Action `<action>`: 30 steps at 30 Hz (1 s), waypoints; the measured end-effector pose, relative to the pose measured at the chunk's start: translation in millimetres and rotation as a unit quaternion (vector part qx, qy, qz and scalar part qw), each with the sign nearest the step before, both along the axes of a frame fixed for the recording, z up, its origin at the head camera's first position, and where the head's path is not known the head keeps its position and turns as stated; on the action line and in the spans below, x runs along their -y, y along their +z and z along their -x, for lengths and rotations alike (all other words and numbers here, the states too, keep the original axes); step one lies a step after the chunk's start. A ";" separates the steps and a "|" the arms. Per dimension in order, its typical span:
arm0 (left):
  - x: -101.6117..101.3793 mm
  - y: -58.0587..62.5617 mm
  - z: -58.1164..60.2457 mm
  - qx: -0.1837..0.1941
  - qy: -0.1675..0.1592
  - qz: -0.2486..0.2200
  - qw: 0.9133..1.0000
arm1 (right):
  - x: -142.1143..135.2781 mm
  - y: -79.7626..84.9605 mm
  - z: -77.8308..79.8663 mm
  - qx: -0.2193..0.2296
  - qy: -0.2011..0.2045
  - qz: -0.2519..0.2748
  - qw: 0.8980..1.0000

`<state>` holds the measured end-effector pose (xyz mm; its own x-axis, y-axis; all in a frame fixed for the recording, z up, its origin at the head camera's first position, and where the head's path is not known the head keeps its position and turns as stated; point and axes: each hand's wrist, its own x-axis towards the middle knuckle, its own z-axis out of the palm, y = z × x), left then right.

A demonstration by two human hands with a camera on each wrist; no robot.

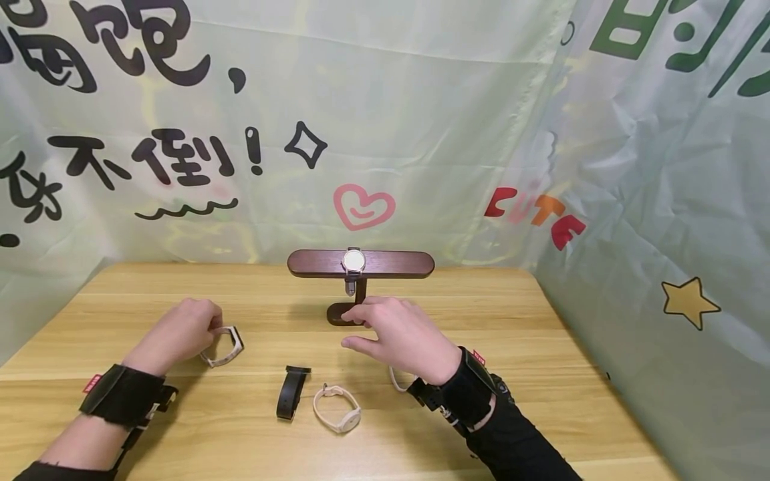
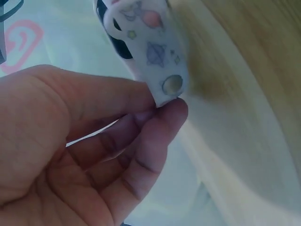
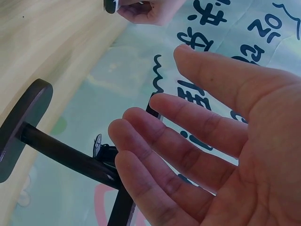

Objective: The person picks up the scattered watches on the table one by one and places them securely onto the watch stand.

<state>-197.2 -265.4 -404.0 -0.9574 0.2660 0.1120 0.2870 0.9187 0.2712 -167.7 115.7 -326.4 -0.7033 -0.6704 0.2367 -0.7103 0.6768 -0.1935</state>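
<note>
My left hand (image 1: 180, 334) pinches the end of a white patterned wristband (image 1: 225, 361) between thumb and fingertips. Up close in the left wrist view, the wristband (image 2: 155, 52) shows small printed shapes and a round metal stud near the pinched end. With fingers spread and nothing in them, my right hand (image 1: 403, 331) is in front of a dark wooden watch stand (image 1: 397, 264). A round-faced watch (image 1: 353, 260) is strapped around the stand's crossbar. In the right wrist view, the stand's post (image 3: 68, 153) is beside my open fingers (image 3: 150, 188).
On the wooden table (image 1: 481, 314) lie a black watch strap (image 1: 291, 393) and a pale pink watch (image 1: 349, 420), side by side. Another white band (image 1: 395, 379) is partly hidden under my right wrist. A printed cloth (image 1: 421, 100) hangs behind the table and along its right side.
</note>
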 end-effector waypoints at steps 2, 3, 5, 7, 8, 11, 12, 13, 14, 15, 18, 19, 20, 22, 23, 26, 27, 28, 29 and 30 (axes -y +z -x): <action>-0.7 -0.4 0.6 -0.021 -0.009 -0.001 1.000 | 0.1 0.2 -0.2 0.001 0.000 0.000 1.000; -1.1 -0.5 0.8 -0.033 -0.014 -0.003 0.999 | 0.2 0.2 -0.2 0.000 -0.001 -0.001 1.000; -2.0 -0.5 1.3 -0.055 -0.024 -0.010 0.998 | 0.3 0.4 -0.3 0.001 -0.001 -0.001 1.000; -3.3 1.0 2.3 -0.065 -0.030 -0.018 0.997 | 0.3 -0.1 0.0 0.001 0.002 0.000 1.000; -4.7 2.6 2.8 -0.065 -0.030 -0.023 0.997 | 0.4 -0.1 0.1 0.002 0.002 0.001 1.000; -10.4 9.0 2.8 -0.078 -0.030 -0.040 0.996 | 0.4 -0.2 0.1 0.004 0.004 0.003 1.000; -12.3 11.3 2.7 -0.088 -0.031 -0.046 0.995 | 0.3 -0.3 0.1 0.004 0.005 0.004 1.000; -14.4 13.5 2.3 -0.101 -0.034 -0.050 0.993 | 0.2 0.1 -0.1 0.005 0.005 0.005 1.000; -16.8 15.6 1.7 -0.112 -0.035 -0.056 0.991 | 0.1 0.4 -0.4 0.004 0.004 0.005 1.000; -18.8 17.4 1.0 -0.128 -0.038 -0.060 0.989 | 0.0 0.6 -0.6 0.003 0.005 0.007 1.000; -24.9 21.9 -1.9 -0.176 -0.055 -0.070 0.980 | 0.1 0.6 -1.0 0.000 0.008 0.013 1.000; -27.2 22.9 -3.0 -0.196 -0.064 -0.073 0.976 | 0.2 0.7 -1.2 -0.001 0.008 0.014 1.000; -29.6 24.0 -4.0 -0.213 -0.073 -0.077 0.971 | 0.4 0.5 -1.3 -0.003 0.008 0.015 1.000; -34.6 26.1 -5.9 -0.248 -0.093 -0.088 0.960 | 0.9 0.6 -1.6 -0.009 0.008 0.018 1.000; -37.1 27.1 -6.9 -0.263 -0.102 -0.094 0.955 | 1.1 0.8 -1.9 -0.012 0.008 0.019 1.000; -43.1 30.4 -9.7 -0.295 -0.123 -0.113 0.941 | 1.7 1.1 -2.8 -0.023 0.009 0.024 0.999; -44.8 31.4 -10.6 -0.301 -0.128 -0.120 0.937 | 1.9 1.3 -3.2 -0.027 0.010 0.027 0.999; -46.2 32.5 -11.6 -0.307 -0.131 -0.125 0.934 | 2.2 1.1 -3.4 -0.031 0.011 0.030 0.999; -47.7 33.6 -12.7 -0.311 -0.132 -0.129 0.932 | 2.6 1.0 -3.7 -0.035 0.011 0.033 0.999; -49.2 34.7 -13.7 -0.315 -0.134 -0.133 0.930 | 3.0 0.8 -4.1 -0.040 0.012 0.038 0.998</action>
